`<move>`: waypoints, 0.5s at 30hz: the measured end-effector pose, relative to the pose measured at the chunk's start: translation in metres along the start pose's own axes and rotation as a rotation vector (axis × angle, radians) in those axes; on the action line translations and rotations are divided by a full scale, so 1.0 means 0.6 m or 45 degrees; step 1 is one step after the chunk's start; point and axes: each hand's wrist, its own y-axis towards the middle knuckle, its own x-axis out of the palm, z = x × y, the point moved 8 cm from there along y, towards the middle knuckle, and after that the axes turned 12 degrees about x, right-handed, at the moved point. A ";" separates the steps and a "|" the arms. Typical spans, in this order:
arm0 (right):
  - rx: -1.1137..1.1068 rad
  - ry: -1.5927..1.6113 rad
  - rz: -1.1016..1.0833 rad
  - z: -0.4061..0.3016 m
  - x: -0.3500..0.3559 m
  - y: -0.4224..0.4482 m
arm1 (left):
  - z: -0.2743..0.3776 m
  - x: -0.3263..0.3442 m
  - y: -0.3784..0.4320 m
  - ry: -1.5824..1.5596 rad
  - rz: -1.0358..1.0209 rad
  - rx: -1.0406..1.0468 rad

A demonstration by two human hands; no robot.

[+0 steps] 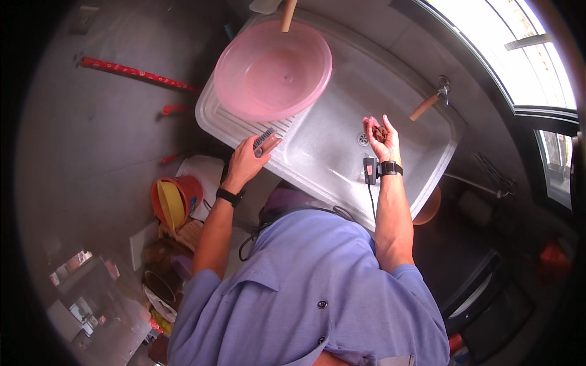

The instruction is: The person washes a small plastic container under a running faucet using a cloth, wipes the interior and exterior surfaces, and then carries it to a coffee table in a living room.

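Note:
My left hand (246,164) grips a pink scrubbing brush (268,142) over the near edge of the sink, its dark bristles turned up toward the basin. My right hand (383,139) is held palm up above the sink bowl (334,151), fingers curled around a small crumpled brown lump (379,133) whose material I cannot make out. Close by it, partly covered, is the metal drain (363,139). A pink plastic basin (279,75) rests on the ribbed drainboard (229,120); I see no objects inside.
A tap with a tan hose (425,107) juts from the wall at right, and another tan tube (287,16) hangs over the basin. On my right wrist sits a black cabled device (370,171). An orange bucket (187,192) holding a yellow bowl (170,203) stands at lower left.

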 end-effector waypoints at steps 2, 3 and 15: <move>0.013 -0.115 -0.216 -0.032 -0.016 0.024 | 0.012 0.011 0.013 0.133 0.002 0.055; 0.022 -0.179 -0.319 -0.030 -0.001 0.014 | 0.014 0.016 0.019 0.178 0.008 0.097; -0.517 -0.343 0.289 -0.069 0.022 -0.042 | -0.013 0.039 0.070 0.522 -0.057 0.329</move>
